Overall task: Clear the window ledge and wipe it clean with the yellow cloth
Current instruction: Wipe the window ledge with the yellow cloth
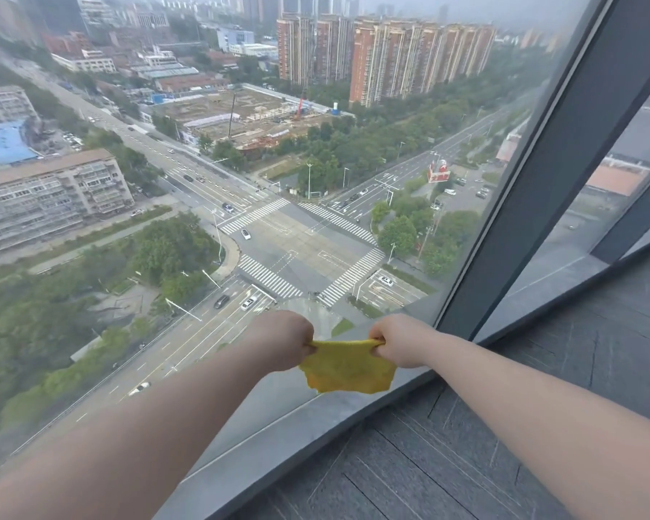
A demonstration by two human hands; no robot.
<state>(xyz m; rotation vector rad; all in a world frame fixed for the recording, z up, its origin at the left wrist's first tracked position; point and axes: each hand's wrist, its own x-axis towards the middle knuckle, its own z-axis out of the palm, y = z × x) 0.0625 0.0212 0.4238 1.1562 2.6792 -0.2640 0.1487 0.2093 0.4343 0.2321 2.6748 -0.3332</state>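
The window (241,182) fills most of the view, a large pane looking down on a road crossing, trees and tower blocks far below. A dark frame post (563,174) runs up its right side, with a second pane beyond it at the far right. Along the foot of the glass lies the ledge (278,418), a grey strip running from lower left to upper right; its visible length is bare. Inside the ledge is the floor (466,463), dark with fine lines across it.

Two bare forearms reach in from the bottom edge toward the glass. The left hand (282,341) and the right hand (402,341) are level with each other and a little apart, both seen from the back. Each grip is closed tight on a top corner of the cloth (348,369), so its upper edge is pulled taut between them. The yellow cloth hangs down from that edge, crumpled at the bottom, in front of the lower glass and just above the ledge.
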